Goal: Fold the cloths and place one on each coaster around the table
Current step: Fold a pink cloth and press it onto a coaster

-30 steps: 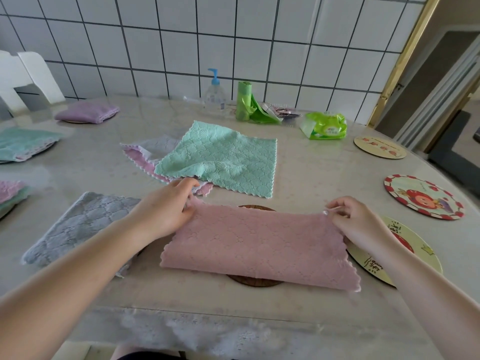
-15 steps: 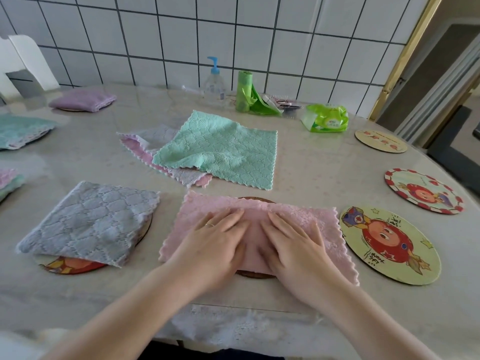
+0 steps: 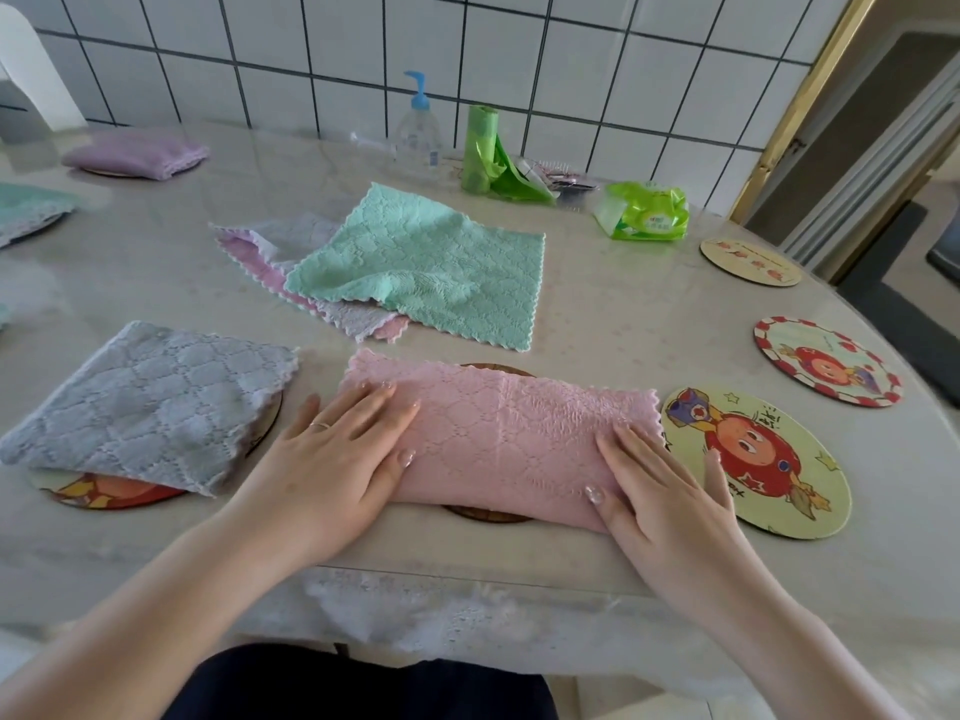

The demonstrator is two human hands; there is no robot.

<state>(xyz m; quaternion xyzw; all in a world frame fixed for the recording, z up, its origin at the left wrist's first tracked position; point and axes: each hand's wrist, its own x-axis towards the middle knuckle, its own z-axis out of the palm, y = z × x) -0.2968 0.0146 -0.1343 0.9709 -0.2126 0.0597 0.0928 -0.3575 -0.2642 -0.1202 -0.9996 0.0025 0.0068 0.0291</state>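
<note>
While both hands lie flat, fingers [image 3: 374,407] spread, left hand [image 3: 337,454] and right hand [image 3: 660,485] press opposite ends of the pink quilted microfibre cloth [image 3: 498,439], folded lengthwise over a brown round coaster [image 3: 488,514] between them, apparently smoothing the fold.

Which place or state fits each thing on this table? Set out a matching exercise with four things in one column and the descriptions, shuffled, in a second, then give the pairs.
Things
1. pink cloth
2. grey cloth
3. green cloth
4. purple cloth

Descriptions
A. spread open on top of the loose pile mid-table
B. folded on a coaster at the far left
C. folded long, pressed flat under the left hand and right hand
D. folded, partly covering a coaster at the near left

Pairs: 1-C, 2-D, 3-A, 4-B
</note>
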